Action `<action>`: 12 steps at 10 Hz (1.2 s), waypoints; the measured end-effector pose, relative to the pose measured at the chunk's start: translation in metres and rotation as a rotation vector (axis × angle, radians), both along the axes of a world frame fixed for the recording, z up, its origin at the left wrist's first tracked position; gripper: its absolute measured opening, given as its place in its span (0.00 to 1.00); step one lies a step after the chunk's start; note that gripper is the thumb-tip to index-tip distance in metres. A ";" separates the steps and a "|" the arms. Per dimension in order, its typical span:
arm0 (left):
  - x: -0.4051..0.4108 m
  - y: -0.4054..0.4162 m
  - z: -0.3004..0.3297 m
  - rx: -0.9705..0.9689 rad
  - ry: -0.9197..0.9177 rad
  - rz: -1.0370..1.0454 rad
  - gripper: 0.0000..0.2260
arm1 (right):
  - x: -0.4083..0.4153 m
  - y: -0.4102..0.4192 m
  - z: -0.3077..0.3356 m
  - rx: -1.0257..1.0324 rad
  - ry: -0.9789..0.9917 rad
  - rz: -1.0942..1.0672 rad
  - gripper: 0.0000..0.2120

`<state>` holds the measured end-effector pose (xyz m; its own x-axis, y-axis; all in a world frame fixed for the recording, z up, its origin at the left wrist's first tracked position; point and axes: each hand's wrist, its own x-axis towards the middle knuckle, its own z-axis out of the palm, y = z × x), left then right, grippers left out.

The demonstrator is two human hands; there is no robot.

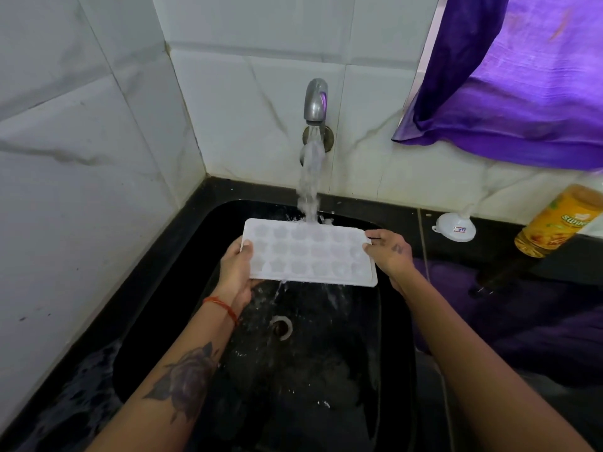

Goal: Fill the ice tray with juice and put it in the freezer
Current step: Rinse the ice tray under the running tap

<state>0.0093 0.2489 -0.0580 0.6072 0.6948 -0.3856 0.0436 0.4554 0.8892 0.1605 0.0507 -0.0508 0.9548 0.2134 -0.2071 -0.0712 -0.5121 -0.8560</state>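
Left hand (235,269) fingers are curled round the left short end of the white ice tray (310,252), right hand (390,252) pinching the right end, so it's held level over the black sink (396,321). Tap (315,101) water hits the tray's far edge. Funnel (454,227) and juice bottle (554,221) sit on the counter (538,272) along its back edge, right of the sink.

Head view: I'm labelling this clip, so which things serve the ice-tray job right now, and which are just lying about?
In use:
ice tray, gripped at its ends by the left hand and right hand
tap, running onto the tray
sink

Lying about:
funnel on the counter
yellow bottle, possibly the juice
purple cloth, hanging
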 end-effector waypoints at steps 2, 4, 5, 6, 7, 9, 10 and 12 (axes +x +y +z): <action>-0.017 0.014 -0.010 0.008 0.030 0.108 0.14 | 0.020 0.068 0.041 0.127 -0.046 0.024 0.12; -0.028 0.025 -0.025 0.002 0.058 0.157 0.14 | 0.051 0.150 0.066 0.280 0.115 0.112 0.08; -0.033 0.029 -0.030 -0.004 0.068 0.153 0.14 | 0.065 0.168 0.064 0.221 0.050 0.021 0.23; -0.036 0.032 -0.035 -0.017 0.073 0.149 0.14 | 0.078 0.170 0.052 0.194 -0.051 0.078 0.04; -0.039 0.030 -0.039 -0.056 0.053 0.150 0.11 | 0.079 0.165 0.054 0.297 0.066 0.098 0.06; -0.041 0.025 -0.038 -0.096 0.037 0.136 0.13 | 0.072 0.132 0.075 0.428 0.332 0.266 0.17; -0.043 0.023 -0.036 -0.102 0.030 0.137 0.14 | 0.055 0.104 0.067 0.243 0.254 0.250 0.21; -0.049 0.010 -0.040 -0.141 0.064 0.124 0.15 | -0.023 0.014 0.002 0.012 0.475 0.396 0.24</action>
<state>-0.0401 0.2586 -0.0983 0.4913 0.6992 -0.5194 0.0340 0.5804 0.8136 0.1379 0.0652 -0.0486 0.6068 0.5373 -0.5858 -0.2527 -0.5684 -0.7830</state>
